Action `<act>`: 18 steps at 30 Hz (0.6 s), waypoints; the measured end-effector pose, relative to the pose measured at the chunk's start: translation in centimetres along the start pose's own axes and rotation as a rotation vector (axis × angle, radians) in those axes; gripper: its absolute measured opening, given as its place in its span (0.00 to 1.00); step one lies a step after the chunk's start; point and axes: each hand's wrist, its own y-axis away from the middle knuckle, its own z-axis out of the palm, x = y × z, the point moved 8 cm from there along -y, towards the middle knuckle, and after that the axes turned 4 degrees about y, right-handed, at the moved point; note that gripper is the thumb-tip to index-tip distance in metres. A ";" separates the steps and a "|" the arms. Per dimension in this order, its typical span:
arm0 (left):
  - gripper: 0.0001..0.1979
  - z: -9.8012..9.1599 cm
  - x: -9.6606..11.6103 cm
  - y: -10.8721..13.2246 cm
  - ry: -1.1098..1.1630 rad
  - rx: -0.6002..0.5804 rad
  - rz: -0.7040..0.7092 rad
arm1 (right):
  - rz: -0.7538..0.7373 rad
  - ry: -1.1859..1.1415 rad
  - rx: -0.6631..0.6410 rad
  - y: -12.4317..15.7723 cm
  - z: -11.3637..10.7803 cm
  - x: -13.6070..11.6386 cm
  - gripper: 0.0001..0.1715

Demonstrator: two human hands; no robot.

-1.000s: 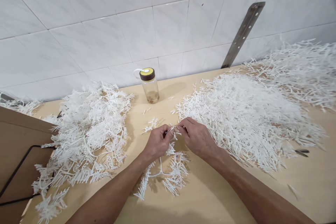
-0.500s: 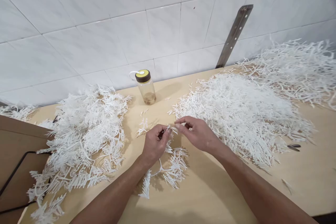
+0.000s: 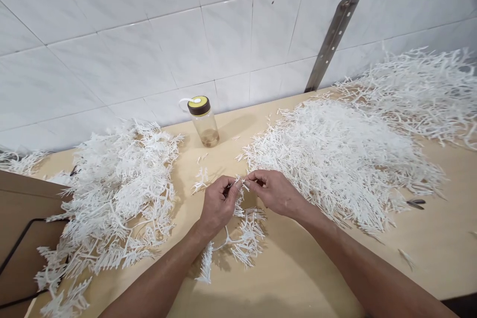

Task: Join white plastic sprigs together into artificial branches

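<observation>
My left hand (image 3: 218, 206) is closed around the top of a white plastic branched sprue (image 3: 238, 241) that hangs down onto the wooden table (image 3: 298, 273). My right hand (image 3: 276, 191) pinches a small white sprig at the sprue's tip, right beside my left thumb. The two hands meet between two white heaps. A heap of whole branched sprues (image 3: 119, 198) lies to the left. A wide heap of separated white sprigs (image 3: 339, 159) lies to the right.
A clear bottle (image 3: 203, 121) with a yellow and brown lid stands by the tiled wall. A metal strip (image 3: 330, 44) leans on the wall. A small dark tool (image 3: 415, 203) lies at the right. A brown cardboard box (image 3: 22, 218) sits at the left edge.
My right hand has come back against my left hand and pinched the sprue tip again. The view has shifted slightly.
</observation>
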 end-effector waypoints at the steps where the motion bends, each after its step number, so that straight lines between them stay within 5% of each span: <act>1: 0.14 0.0 0.0 0.0 0.001 -0.002 -0.007 | -0.008 0.010 0.011 0.0 -0.1 -0.1 0.15; 14: 0.20 0.6 -0.9 -0.6 0.056 -0.080 -0.129 | -0.167 0.402 0.298 0.5 0.6 -1.2 0.10; 18: 0.19 0.4 -1.0 -0.6 0.079 -0.076 -0.125 | -0.187 0.460 0.440 0.4 -1.5 -0.9 0.11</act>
